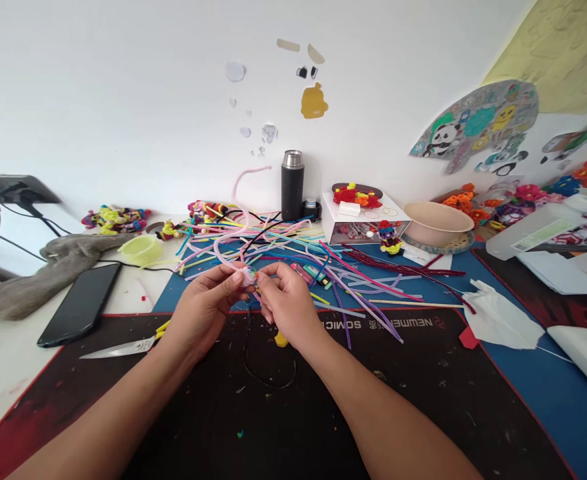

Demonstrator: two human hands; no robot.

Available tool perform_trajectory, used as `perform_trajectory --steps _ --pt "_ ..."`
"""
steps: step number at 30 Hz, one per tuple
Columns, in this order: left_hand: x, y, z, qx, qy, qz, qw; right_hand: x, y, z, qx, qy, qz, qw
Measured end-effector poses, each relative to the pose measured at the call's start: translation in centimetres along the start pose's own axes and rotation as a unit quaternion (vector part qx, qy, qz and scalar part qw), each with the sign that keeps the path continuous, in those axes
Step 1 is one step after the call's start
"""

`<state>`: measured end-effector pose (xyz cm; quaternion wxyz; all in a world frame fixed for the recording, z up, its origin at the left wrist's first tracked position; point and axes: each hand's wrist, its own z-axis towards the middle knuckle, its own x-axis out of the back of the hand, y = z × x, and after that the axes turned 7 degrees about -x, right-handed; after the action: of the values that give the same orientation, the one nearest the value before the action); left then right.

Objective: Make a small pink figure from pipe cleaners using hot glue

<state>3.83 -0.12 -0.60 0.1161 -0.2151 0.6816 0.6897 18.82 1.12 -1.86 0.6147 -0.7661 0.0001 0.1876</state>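
Head view, from where I stand: both hands meet over the near side of the tabletop (pixel 3 347), in front of the body, probably so that small work stays in easy sight;
Pipe-cleaner coil: a small pale pink-lilac piece (pixel 248 275) with specks of green and orange, held up between the hands, clear of the desk mat (pixel 198 427);
Left hand: thumb and fingers (pixel 209 297) clamped on the coil from its left, seemingly to steady it;
Right hand: thumb and forefinger (pixel 286 300) brought together at the coil's right edge, seemingly pinching it, though the fingertips hide the exact contact;
Pink tail: a long fuzzy end (pixel 217 247) curving up and away towards the wall, perhaps left there to keep it out from under the fingers;
Loose pipe cleaners: a many-coloured spread (pixel 346 327) just beyond the hands, likely within reach for choosing;
Scissors: lying open (pixel 118 349) beside the left forearm, yellow handles partly hidden by it, handy for that hand;
Black flask: upright (pixel 292 190) against the wall, out of the way
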Motion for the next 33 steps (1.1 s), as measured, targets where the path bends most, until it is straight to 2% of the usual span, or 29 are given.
perform_trajectory --steps 6,10,13,17,21,24,33 --pt "0.3 -0.1 0.0 -0.047 0.008 0.054 0.997 -0.1 0.3 -0.1 -0.009 -0.033 0.009 0.999" --pt "-0.1 0.2 -0.5 -0.098 -0.022 0.143 0.985 0.0 0.0 -0.2 -0.005 -0.05 0.003 0.999" --pt "-0.3 0.5 -0.8 -0.114 -0.035 0.169 0.978 0.0 -0.3 -0.4 -0.01 -0.06 0.013 0.998" --pt "-0.1 0.8 -0.7 -0.097 -0.048 0.137 0.985 -0.1 -0.7 -0.6 -0.025 -0.062 0.034 0.997" --pt "0.6 1.1 -0.1 -0.045 -0.089 0.086 0.991 -0.1 -0.8 -0.7 -0.033 -0.072 0.049 0.996" --pt "0.9 1.7 0.1 -0.022 -0.102 0.087 0.991 0.1 -0.8 -0.6 -0.031 -0.071 0.065 0.995" --pt "0.4 2.2 -0.2 -0.038 -0.085 0.129 0.987 0.0 -0.6 -0.8 -0.021 -0.077 0.028 0.996"
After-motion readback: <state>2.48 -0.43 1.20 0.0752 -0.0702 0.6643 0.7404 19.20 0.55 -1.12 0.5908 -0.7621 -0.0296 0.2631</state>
